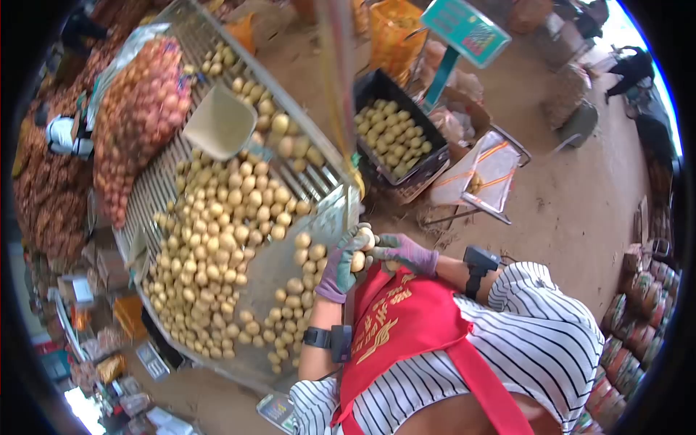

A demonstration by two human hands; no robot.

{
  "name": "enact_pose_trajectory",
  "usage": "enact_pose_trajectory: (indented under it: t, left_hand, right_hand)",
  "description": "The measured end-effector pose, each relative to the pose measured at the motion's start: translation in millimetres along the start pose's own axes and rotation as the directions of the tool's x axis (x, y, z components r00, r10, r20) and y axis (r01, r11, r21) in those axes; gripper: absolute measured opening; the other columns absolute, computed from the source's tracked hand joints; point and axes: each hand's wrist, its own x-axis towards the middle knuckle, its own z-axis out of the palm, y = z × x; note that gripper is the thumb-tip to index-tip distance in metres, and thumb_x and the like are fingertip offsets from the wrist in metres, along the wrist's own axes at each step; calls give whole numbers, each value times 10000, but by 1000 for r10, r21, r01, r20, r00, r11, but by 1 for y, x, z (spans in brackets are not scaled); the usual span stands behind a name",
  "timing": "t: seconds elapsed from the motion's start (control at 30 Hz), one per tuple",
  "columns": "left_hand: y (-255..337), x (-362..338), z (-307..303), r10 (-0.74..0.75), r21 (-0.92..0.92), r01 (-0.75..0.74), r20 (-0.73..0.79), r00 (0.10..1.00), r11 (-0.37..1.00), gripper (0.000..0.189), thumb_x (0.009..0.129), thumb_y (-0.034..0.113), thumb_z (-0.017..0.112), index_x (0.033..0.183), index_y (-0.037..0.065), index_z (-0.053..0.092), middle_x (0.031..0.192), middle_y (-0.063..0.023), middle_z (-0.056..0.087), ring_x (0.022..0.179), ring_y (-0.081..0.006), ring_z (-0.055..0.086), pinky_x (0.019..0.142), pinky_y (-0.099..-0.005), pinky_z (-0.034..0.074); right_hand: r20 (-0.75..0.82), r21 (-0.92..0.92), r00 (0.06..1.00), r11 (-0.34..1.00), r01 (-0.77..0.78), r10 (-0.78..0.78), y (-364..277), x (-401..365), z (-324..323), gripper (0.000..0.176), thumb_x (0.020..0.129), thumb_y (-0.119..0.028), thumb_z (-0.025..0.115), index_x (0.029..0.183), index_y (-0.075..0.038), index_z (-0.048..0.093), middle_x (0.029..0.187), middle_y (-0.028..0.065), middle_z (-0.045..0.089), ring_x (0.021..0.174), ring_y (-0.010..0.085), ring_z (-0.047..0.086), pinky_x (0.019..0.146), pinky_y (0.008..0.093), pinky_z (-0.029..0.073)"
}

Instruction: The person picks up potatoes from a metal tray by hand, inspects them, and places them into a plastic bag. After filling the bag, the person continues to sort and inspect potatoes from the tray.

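Observation:
Both my hands wear purple gloves with grey-green palms and meet at the table's corner, in front of the red apron. My left hand (343, 267) has its fingers closed around small, round, tan potatoes (358, 262), with another paler one at its fingertips. Coming in from the right, my right hand (404, 251) curls over a potato (392, 266) partly hidden under its palm, its fingertips close to those in the left. Loose potatoes (210, 239) lie heaped on the slatted metal table (272, 290) to the left. A pale scoop (221, 123) rests above the heap.
A full red net sack (141, 123) lies on the table's far side. Beyond the corner are a black crate (371, 81) of potatoes, a scale display (466, 31) on a post and a folding stool (482, 174). An upright pole (337, 80) rises near my hands.

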Motion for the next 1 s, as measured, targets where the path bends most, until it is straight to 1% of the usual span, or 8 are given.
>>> enact_pose_trajectory:
  t: [0.2,0.33,0.5,0.63,0.7,0.77,0.9,1.0]
  left_hand:
    - [42,89,89,43,-405,26,160,986,914,311,889,248,675,1124,87,552,1021,-60,610,899,-201,621,827,-352,571]
    - [39,117,77,257,-21,-257,28,966,966,739,860,448,654,1401,63,331,1348,-110,438,1099,-218,559,982,-409,466]
    - [-4,71,49,-44,253,77,-136,990,964,589,944,464,518,1389,99,397,1354,-112,453,1165,-218,515,885,-344,506]
    - [-32,19,30,209,302,-231,103,972,925,402,918,303,613,1238,77,523,1139,-67,569,945,-137,582,729,-286,528]
    - [-60,-1,-13,661,821,-468,155,734,327,251,867,97,657,1094,40,570,948,-49,607,820,-121,570,694,-248,507]
    - [-85,-17,-81,425,256,-402,-38,905,879,241,868,31,621,1104,33,571,982,-72,614,879,-150,593,749,-279,536]
    - [-88,-102,5,794,797,-386,-183,579,465,138,838,26,639,939,-15,553,848,-72,604,761,-126,552,687,-255,489]
    - [-94,-108,-43,712,492,-526,-361,602,694,234,838,39,628,1023,-36,507,951,-106,568,862,-164,526,758,-283,473]
  right_hand:
    - [-270,339,961,928,153,-59,9,-34,-43,353,928,-362,626,1067,-38,607,880,79,655,645,155,629,555,288,518]
    - [-484,325,867,896,304,-119,6,-30,-53,295,908,-252,670,1076,-20,601,878,51,647,731,118,614,619,254,515]
    - [-382,55,828,885,463,-410,-8,-20,-40,327,941,-246,624,1164,-10,577,1041,30,632,923,85,574,782,244,498]
    - [-51,-1,949,950,312,-312,-38,-24,-21,420,971,-273,580,1274,9,509,1198,47,589,1089,99,531,943,275,451]
    - [-87,-98,914,917,387,-396,-40,-14,-13,369,956,-273,600,1213,-12,560,1109,36,618,1004,96,563,874,282,482]
    - [-51,-327,959,912,248,-279,-40,0,-13,334,932,-294,624,1147,-39,605,988,31,639,886,94,585,781,283,500]
    - [189,-793,900,480,376,-394,-12,41,3,395,846,-373,660,1074,-53,619,999,113,655,868,263,639,787,394,508]
    - [389,-899,885,106,425,-257,2,66,28,434,801,-407,668,1065,-66,620,1074,123,628,996,320,598,877,438,474]
